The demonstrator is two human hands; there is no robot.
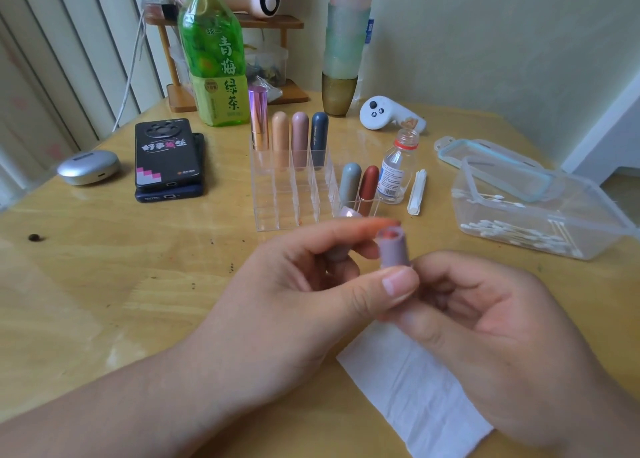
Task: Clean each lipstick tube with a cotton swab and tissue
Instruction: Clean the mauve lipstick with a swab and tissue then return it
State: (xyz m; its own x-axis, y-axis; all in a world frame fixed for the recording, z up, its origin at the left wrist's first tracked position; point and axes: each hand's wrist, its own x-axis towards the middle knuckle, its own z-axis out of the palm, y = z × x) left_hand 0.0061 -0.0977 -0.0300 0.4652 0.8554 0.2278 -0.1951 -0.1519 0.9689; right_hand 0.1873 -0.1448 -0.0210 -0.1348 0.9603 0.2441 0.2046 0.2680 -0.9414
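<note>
While the open tube [394, 250] is held upright above the desk [104, 284], both hands are on it and no cleaning tool is in play. The left hand [304, 284] pinches it, the index finger along its top edge and the thumb pressed low on its side. The right hand [502, 336] curls its fingers [446, 305] round the lower end, though that end is hidden and blurred. Reddish product shows inside the tube's mouth.

A tissue [415, 388] lies flat on the desk under the right hand and looks unmarked. The swabs [519, 232] sit in their box [588, 194], well to the right, with its lid off; neither hand holds 1. A small bottle [394, 170] stands uncapped beside the organizer [294, 194].

In that organizer 6 capped tubes [280, 139] stand: 4 in the back row and 2 at the front right. Whether any has been cleaned cannot be told, as nothing on them shows it.

As a judgement, the task is early for this tube: it is opened and being looked over, and swabbing and wiping are not yet done. A swab must be fetched, and up to 6 more tubes may remain.
</note>
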